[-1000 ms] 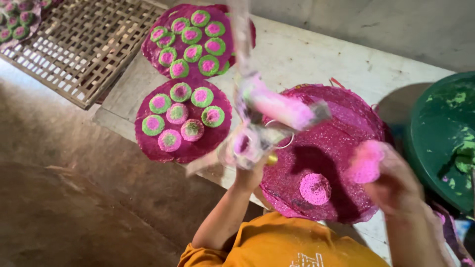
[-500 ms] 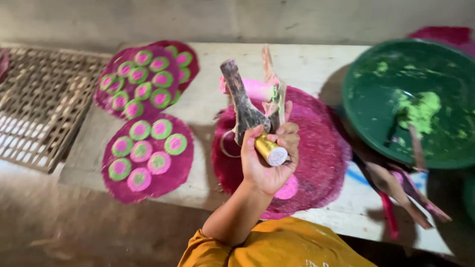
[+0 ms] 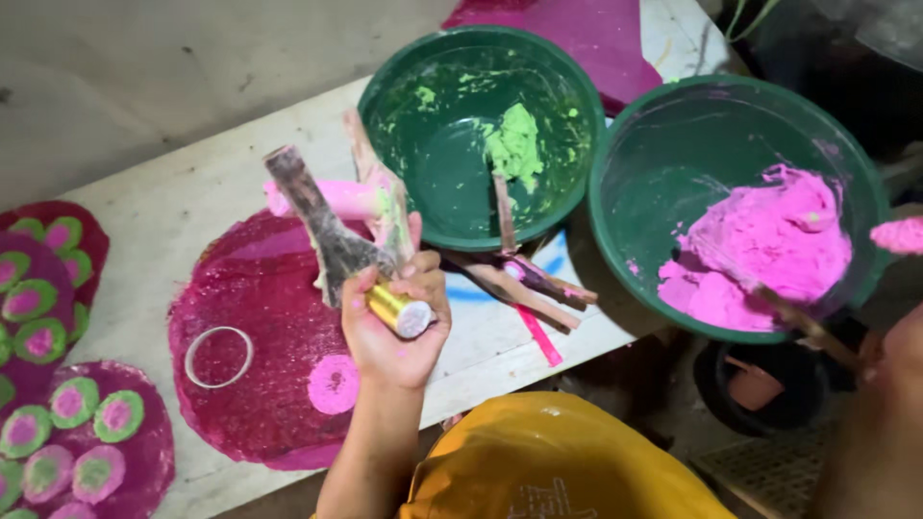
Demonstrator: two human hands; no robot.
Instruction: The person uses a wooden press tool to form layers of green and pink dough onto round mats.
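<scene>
My left hand [image 3: 389, 332] is raised over the white bench [image 3: 183, 207], shut on a bundle of tools: a short gold cylinder [image 3: 396, 311], a dark wooden stick [image 3: 317, 226] and pale sticks smeared pink and green [image 3: 377, 192]. Below it lies a magenta round mat [image 3: 260, 317] with a pink dough disc [image 3: 334, 384] and a thin ring [image 3: 218, 357]. My right hand [image 3: 889, 360] is a blur at the right edge, beside the green bowl of pink dough [image 3: 769, 255]. A pink lump [image 3: 902, 235] shows just above it; whether the hand grips it is unclear.
A second green bowl [image 3: 452, 144] with green dough stands at the back. Stained wooden sticks [image 3: 524, 279] lie between the bowls. Mats with several green-and-pink discs [image 3: 58, 404] lie at the left. A dark bucket [image 3: 760, 384] sits below the bench.
The view has swung right, bringing both bowls into sight. My left hand keeps the tool bundle above the magenta mat. My right hand has moved to the pink dough bowl.
</scene>
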